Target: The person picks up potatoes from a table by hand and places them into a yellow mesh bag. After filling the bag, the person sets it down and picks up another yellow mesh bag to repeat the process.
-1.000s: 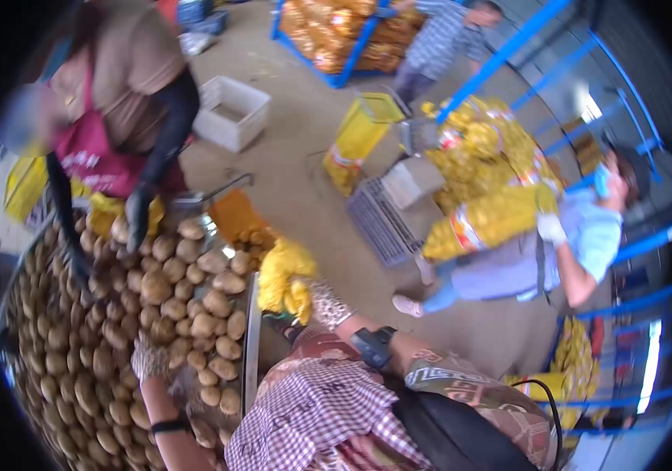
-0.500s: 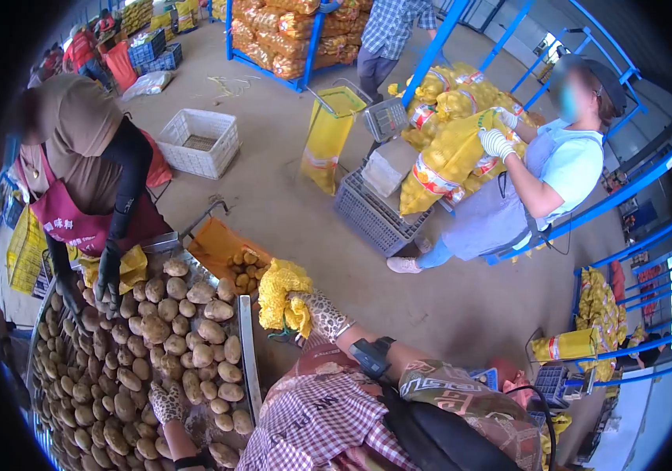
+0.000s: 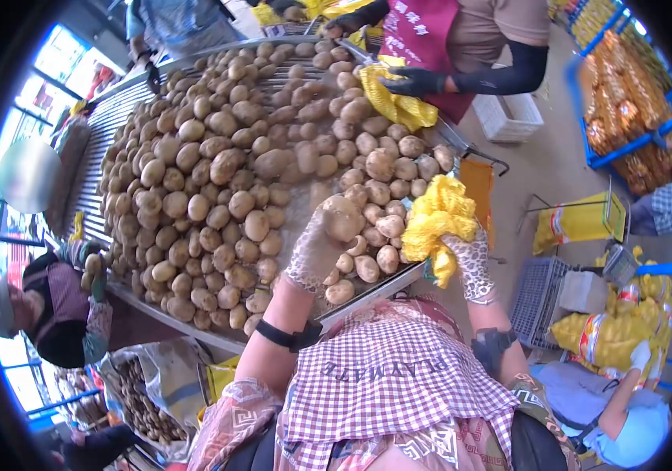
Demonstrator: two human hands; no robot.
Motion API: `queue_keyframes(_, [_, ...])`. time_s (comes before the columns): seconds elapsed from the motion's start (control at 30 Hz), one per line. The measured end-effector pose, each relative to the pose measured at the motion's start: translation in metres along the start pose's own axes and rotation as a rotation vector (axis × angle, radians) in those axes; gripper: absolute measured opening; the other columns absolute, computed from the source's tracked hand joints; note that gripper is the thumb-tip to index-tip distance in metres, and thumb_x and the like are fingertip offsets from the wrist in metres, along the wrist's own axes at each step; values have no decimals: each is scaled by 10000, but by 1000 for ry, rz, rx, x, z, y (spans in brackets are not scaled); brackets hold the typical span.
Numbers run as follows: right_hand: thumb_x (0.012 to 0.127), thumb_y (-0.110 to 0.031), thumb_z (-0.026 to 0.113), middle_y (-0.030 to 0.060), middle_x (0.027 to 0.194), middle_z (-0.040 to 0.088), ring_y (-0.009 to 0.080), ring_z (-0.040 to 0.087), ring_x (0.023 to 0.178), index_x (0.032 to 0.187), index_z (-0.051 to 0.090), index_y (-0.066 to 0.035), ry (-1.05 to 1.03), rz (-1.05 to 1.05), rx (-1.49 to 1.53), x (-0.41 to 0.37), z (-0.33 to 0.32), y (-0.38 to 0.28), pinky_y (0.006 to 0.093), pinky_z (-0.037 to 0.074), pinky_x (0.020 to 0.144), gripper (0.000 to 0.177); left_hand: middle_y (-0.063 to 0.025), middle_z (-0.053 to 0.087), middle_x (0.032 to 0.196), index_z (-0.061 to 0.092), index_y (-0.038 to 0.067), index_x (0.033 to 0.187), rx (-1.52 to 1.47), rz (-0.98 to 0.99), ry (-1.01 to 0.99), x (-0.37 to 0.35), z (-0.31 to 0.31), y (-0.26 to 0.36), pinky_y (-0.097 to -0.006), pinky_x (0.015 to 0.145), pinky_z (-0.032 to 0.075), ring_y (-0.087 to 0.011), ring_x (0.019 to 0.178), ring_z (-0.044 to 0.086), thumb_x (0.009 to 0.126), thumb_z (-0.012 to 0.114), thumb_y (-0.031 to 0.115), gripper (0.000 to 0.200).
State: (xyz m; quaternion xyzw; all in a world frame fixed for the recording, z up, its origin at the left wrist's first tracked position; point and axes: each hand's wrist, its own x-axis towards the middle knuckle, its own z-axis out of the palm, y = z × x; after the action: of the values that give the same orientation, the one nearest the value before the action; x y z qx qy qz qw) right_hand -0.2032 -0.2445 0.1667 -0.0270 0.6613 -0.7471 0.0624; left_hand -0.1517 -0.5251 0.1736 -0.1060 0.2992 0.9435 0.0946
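Note:
My left hand [image 3: 311, 250], in a spotted glove, is over the near part of a metal sorting table. It is closed around a large potato [image 3: 342, 218], which hides most of its fingers. Many loose potatoes [image 3: 226, 165] cover the slatted table [image 3: 104, 157], and a smaller cluster lies just right of this hand. My right hand [image 3: 473, 263], gloved alike, grips a bunched yellow mesh bag [image 3: 440, 221] at the table's right corner. The bag hangs crumpled, and its contents cannot be made out.
Across the table, a person's dark-gloved hand [image 3: 413, 81] holds another yellow bag [image 3: 395, 102]. At the left, a person in a cap holds potatoes [image 3: 93, 271]. A white crate [image 3: 509, 118], a grey crate [image 3: 538, 302] and filled yellow sacks [image 3: 615, 334] stand at right.
The view has swung toward the table. My left hand, earlier spread over the potatoes, now has a large potato in it. My right hand keeps hold of the yellow mesh bag.

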Motion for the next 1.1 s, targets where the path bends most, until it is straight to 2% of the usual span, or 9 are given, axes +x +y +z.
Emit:
queue_keyframes(0.17, [685,-95,732,169,1181,591,282,561,1105,1177,562,-25,-529,-776,-721,20,106,-42,406,433,947,525,-107,447,1332,295,63,1394,235,169,34,-5,-2,-9,-364,932,492,-237,1179,507,883,645,201,635])
queue_keyframes(0.23, [669,-152,764,197,1145,605,360,586,1050,1132,600,-13,-498,-618,-652,30,110,-34,386,471,925,511,-109,482,1304,308,67,1388,66,308,70,-16,4,-10,-376,932,494,-245,1152,532,904,613,229,594])
queue_keyframes(0.3, [715,-88,753,151,1117,635,263,642,961,1138,585,-4,-437,33,-454,58,99,-6,335,516,853,463,-101,545,1237,365,103,1355,-9,148,197,-33,0,4,-376,856,511,-221,1095,554,961,460,413,510])
queue_keyframes(0.4, [738,-91,758,132,1101,639,217,634,967,1158,564,-3,-315,258,-40,69,95,16,322,517,854,470,-87,537,1255,393,118,1339,-96,169,208,-48,-18,4,-383,853,504,-216,1089,556,958,444,454,511])
queue_keyframes(0.6, [771,-77,750,89,1115,623,193,588,1049,1202,527,-9,-654,-624,-563,28,158,-46,308,481,923,490,-125,556,1245,455,78,1304,-227,200,245,-46,7,2,-436,876,517,-284,1072,586,913,521,452,545])
queue_keyframes(0.8, [745,-128,776,103,1067,636,212,622,963,1134,571,-10,-403,334,-222,69,138,25,322,513,858,455,-120,621,986,541,67,1162,-518,37,-14,-60,-21,6,-364,657,543,-232,866,629,892,508,511,520])
queue_keyframes(0.9, [786,-75,730,95,1137,604,201,580,1053,1192,527,0,-317,248,-102,51,135,19,320,486,909,460,-114,618,1029,528,79,1188,-565,27,-65,-64,-11,13,-356,638,548,-229,896,626,889,511,529,540])
queue_keyframes(1.03, [700,-118,773,123,1148,607,218,593,1032,1128,575,-26,-769,-769,-611,17,164,-41,336,476,920,481,-136,533,1287,419,68,1337,-576,149,-56,-55,-10,4,-482,1001,422,-290,1144,547,895,506,526,642])
queue_keyframes(1.1, [724,-113,757,123,1113,624,220,605,1010,1127,579,-25,-701,-512,-576,19,160,-31,333,488,901,450,-141,564,1233,480,84,1295,-566,90,130,-52,-23,0,-463,974,450,-297,1120,556,911,477,521,582])
